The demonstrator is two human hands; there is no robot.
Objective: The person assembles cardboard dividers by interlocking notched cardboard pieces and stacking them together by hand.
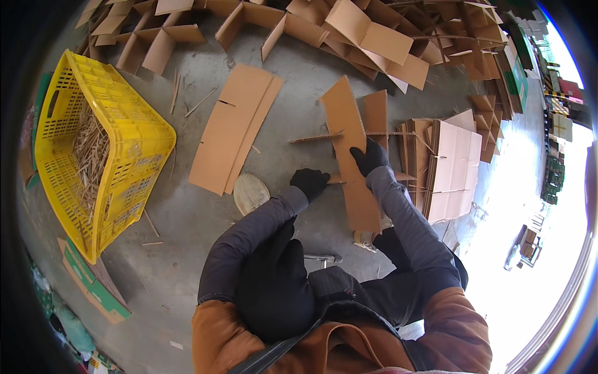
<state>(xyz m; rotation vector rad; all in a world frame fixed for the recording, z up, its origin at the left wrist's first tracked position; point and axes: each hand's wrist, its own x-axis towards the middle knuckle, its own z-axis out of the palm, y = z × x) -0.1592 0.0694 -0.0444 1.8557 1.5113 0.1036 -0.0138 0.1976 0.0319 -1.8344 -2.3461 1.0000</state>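
In front of my knees stands a brown cardboard divider [348, 118] made of crossing slotted strips. One long strip runs toward me, and shorter ones cross it. My right hand [371, 157], in a black glove, is closed on the long strip near its middle, thumb on the strip's face. My left hand [309, 184], also in a black glove, is closed at the left end of the nearer cross strip [336, 179]. Its fingertips are partly hidden. Left of the divider, flat cardboard strips [227, 128] with slots lie overlapped on the floor.
A yellow plastic crate [134, 146] at the left holds thin cardboard scraps [91, 146]. Flat cardboard pieces are stacked [455, 168] to the right. Assembled dividers [367, 40] are heaped along the far side. Loose slivers [200, 102] litter the grey floor.
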